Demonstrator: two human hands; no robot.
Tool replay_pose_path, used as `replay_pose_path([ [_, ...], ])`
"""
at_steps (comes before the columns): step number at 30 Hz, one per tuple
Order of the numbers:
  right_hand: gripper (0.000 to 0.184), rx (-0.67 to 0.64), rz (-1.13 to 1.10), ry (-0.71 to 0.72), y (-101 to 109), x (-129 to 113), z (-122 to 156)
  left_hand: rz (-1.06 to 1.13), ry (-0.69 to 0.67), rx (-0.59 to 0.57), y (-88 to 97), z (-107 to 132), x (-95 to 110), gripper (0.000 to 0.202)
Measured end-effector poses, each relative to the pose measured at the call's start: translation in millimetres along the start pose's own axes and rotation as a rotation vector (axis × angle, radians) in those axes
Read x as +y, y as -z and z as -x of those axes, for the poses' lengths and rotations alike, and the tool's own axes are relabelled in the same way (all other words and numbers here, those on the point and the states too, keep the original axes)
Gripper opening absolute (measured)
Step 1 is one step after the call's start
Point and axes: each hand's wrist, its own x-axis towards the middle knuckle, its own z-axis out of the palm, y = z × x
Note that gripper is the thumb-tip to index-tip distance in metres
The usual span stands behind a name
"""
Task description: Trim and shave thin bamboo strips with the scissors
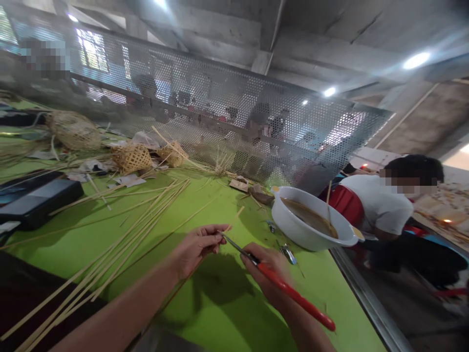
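My left hand [200, 247] pinches a thin bamboo strip [240, 212] between thumb and fingers; part of the strip runs back under my forearm. In my right hand [266, 266] is a pair of long-nose pliers [296, 296] with red handles. Its narrow metal tip points left and meets the strip at my left fingertips. Whether the jaws are closed on the strip is too small to tell. To the left, a bundle of long bamboo strips [132, 227] lies on the green table [227, 298].
A white basin [315, 232] of brownish liquid holds a stick at right. Metal clips [288, 254] lie beside it. Woven baskets [132, 157] and scraps stand back left, near a black box [40, 200]. Behind rises a perforated metal screen [220, 112]. A person [384, 195] sits at right.
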Motion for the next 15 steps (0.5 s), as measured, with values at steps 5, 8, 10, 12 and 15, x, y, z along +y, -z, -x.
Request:
replay_pose_path([
  [5,0.027,0.100,0.027,-0.115,-0.6,3.6,-0.3,0.000,0.019,0.028,-0.2,-0.1,0.1,0.033],
  [8,0.026,0.039,0.030,-0.030,-0.9,4.4,-0.1,-0.021,0.000,0.007,0.6,0.4,-0.8,0.032],
  [10,0.026,0.020,0.030,-0.018,-0.8,3.8,-0.1,-0.025,-0.001,-0.005,0.3,0.6,-1.0,0.032],
  [12,0.027,0.058,0.040,-0.087,-0.4,3.7,-0.4,-0.023,0.006,0.000,-0.7,0.6,-0.6,0.032],
  [15,0.026,0.091,0.046,-0.139,0.4,3.6,-0.5,-0.019,0.006,-0.001,-2.3,1.2,1.0,0.033],
])
